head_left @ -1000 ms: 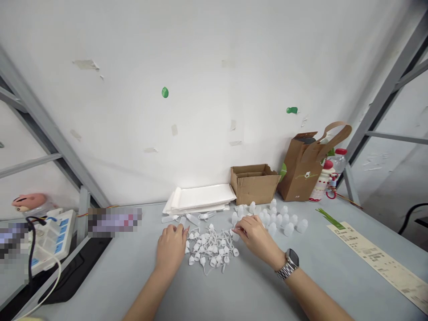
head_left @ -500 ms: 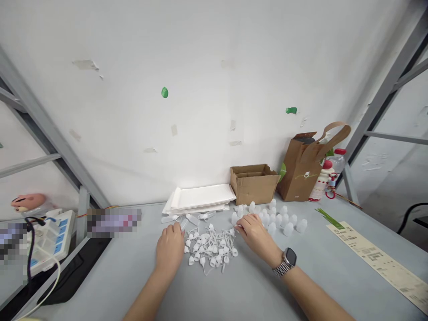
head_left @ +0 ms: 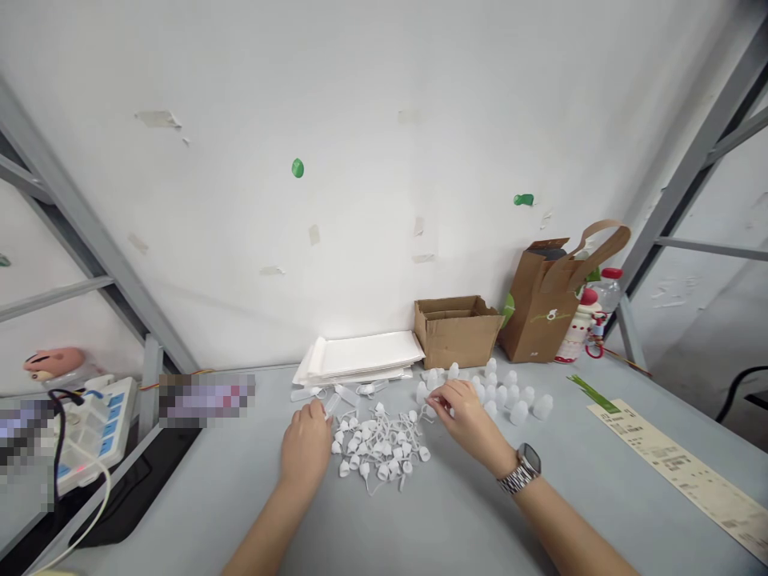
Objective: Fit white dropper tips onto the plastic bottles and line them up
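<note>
My left hand (head_left: 306,440) rests on the table left of a pile of small white caps with thin cords (head_left: 381,448). Its fingers are curled in, and a translucent tube (head_left: 332,404) shows at the fingertips; whether it is gripped I cannot tell. At the pile's right edge, my right hand (head_left: 459,412) has thumb and fingers pinched together on a white corded cap (head_left: 427,413), mostly hidden by the fingers. Behind and right of that hand stand several translucent domed pieces (head_left: 510,396). More clear tubes (head_left: 346,394) lie behind the pile.
A stack of white padded sheets (head_left: 366,356) lies against the wall beside an open cardboard box (head_left: 459,340). Farther right are a brown paper bag (head_left: 537,320), bottles (head_left: 574,332) and a long printed strip (head_left: 678,464). A power strip (head_left: 99,436) sits left.
My right hand has shifted slightly right, away from the pile, with a white corded piece at its fingertips. My left hand has hardly moved.
</note>
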`<state>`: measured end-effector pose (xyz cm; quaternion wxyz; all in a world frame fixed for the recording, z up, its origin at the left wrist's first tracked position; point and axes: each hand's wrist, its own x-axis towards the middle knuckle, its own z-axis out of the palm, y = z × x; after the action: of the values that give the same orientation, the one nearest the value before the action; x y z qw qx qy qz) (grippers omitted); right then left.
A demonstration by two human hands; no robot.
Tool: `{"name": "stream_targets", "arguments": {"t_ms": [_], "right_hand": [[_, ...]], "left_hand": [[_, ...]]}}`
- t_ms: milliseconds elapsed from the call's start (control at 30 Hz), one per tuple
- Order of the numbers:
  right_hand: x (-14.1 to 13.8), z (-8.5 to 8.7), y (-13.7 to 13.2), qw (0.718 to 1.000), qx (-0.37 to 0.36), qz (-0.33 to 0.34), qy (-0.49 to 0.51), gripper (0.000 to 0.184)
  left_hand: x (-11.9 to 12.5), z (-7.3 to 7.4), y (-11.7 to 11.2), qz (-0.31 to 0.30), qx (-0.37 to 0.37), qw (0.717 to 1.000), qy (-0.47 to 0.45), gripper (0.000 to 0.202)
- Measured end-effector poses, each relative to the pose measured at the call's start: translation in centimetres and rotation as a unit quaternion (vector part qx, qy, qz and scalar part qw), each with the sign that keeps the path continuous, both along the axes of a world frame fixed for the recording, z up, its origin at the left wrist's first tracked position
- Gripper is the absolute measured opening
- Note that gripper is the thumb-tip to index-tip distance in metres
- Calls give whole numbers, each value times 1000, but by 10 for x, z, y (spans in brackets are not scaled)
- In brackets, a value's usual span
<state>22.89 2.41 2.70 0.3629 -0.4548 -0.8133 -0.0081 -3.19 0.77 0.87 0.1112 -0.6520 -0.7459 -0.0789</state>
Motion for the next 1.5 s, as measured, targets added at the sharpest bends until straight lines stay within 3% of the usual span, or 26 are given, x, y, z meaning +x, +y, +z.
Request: {"name": "stream_targets", "arguments": {"t_ms": [300, 467, 733, 1033, 1300, 1500], "right_hand": [[-2, -13, 5, 998, 27, 5, -58, 21], [-8, -16, 1, 997, 35, 16, -62, 17], [-23, -15, -13, 994, 13, 106, -17, 16], [5, 0, 3, 999, 50, -9, -19, 18], [3, -10, 7, 993, 68, -31, -88, 29], [3, -15, 10, 992, 69, -43, -94, 25]], "left_hand": [[4, 4, -2, -1, -7, 1000, -10, 14], [5, 3, -3, -2, -9, 1000, -2, 15], [3, 1, -2, -3, -7, 1000, 11, 14], [3, 1, -2, -12, -6, 1000, 6, 14], [1, -2, 0, 0, -10, 1000, -4, 12], [1, -3, 0, -3, -4, 1000, -4, 17]]}}
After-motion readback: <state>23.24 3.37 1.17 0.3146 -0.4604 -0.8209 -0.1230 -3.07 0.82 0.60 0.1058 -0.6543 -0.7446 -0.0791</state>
